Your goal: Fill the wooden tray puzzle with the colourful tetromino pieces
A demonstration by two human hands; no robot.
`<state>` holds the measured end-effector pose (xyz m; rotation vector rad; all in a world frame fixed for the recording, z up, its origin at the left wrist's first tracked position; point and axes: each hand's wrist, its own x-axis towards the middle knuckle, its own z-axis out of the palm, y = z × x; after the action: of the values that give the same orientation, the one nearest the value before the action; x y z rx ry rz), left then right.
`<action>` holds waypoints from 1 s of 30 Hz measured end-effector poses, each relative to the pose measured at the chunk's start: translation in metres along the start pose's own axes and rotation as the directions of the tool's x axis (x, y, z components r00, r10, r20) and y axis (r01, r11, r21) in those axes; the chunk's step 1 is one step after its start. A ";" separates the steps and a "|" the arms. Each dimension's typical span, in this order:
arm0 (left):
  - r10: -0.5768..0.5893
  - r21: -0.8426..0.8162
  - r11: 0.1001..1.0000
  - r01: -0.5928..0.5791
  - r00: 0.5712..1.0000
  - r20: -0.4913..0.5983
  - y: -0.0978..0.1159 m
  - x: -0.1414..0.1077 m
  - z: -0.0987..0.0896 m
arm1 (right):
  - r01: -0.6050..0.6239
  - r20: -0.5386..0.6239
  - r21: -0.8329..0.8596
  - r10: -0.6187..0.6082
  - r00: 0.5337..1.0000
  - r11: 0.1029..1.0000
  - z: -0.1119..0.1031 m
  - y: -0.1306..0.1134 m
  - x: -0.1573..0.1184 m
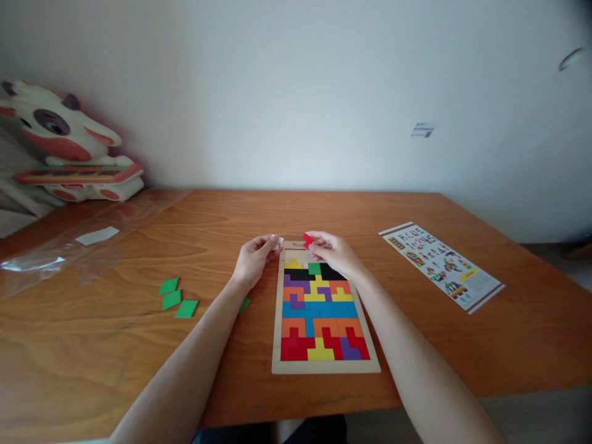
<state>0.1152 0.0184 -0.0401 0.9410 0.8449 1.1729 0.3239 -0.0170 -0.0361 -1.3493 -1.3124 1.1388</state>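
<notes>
Near the centre of the frame, the left hand (259, 254) pinches a small pale piece (279, 242) between thumb and fingers, and the right hand (333, 250) pinches a red piece (308, 240). Both are at the far end of the puzzle board (326, 367), which lies on the tabletop (222, 234) with colourful blocks (319, 309) filling most of it. Left of centre lie green tiles (171, 300), one more partly behind the left forearm. Right of centre lies a printed sheet (441, 265); at upper left sits a cow toy (76, 145).
</notes>
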 end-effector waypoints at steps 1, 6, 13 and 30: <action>0.000 0.002 1.000 0.000 1.000 0.000 0.000 0.000 0.000 | -0.018 -0.001 0.024 0.018 1.000 1.000 0.000 -0.001 -0.001; 0.009 0.057 0.998 -0.010 1.000 0.022 -0.001 0.000 0.000 | -0.057 -0.021 0.052 0.059 0.998 0.997 -0.008 -0.008 -0.004; -0.073 -0.127 0.990 0.067 0.996 -0.041 0.006 -0.001 0.001 | -0.051 -0.120 0.257 0.084 0.989 0.965 -0.016 -0.007 -0.002; -0.058 0.121 0.992 0.042 0.989 0.138 0.023 -0.017 0.016 | 0.044 0.062 0.091 -0.049 0.997 0.995 -0.009 -0.015 -0.010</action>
<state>0.1177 0.0018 -0.0117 1.0803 0.8253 1.0092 0.3305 -0.0264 -0.0201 -1.2197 -1.3161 1.2038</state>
